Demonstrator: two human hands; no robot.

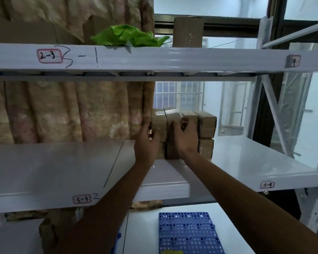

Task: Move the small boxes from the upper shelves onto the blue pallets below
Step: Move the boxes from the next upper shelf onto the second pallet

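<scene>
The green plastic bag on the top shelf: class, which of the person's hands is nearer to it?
Left. The left hand is lower, almost straight below the green plastic bag, on the stacked small boxes; the right hand sits further right on that stack.

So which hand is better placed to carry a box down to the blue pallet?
Probably the right hand: its fingers already curl over a top box in the box stack, and the blue pallet lies below on its side.

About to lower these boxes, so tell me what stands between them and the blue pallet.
Only the shelf they rest on. Both the left hand and right hand are already on the small boxes; the blue pallet sits below, its visible top bare.
</scene>
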